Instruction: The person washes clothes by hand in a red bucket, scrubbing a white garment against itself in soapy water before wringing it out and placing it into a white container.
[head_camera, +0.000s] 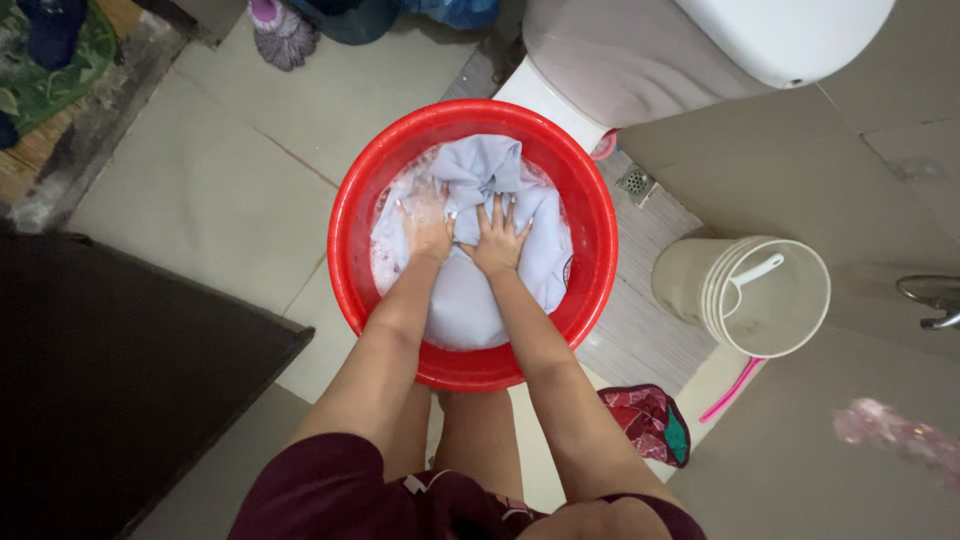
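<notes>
Head view looks straight down on your two hands, both pressed into a pale grey-blue cloth (470, 280) that lies soaked in a red basin (350, 215) on the tiled floor (200, 190). Your left hand (427, 222) lies flat with fingers spread wide, its grip open and closing on nothing. Your right hand (497, 240) sits just beside it, palm down, fingers splayed the same way; neither hand pinches or lifts the fabric.

By the look of it, the wash is mid-course: the cloth is wet through and suds ring it, yet it is bunched into a knot just beyond your fingertips and sits in soapy water, so rinsing and wringing seem left to do.

For room, the basin wall curves close on every side of your hands, nearest outboard of each wrist. Beyond the fingertips, past the rim, stands a white toilet (640, 60). Well out to the right of your right hand is a cream bucket (690, 285) with a white dipper (750, 275) inside, and a dark cabinet (120, 370) edges in to the left of your left forearm.
</notes>
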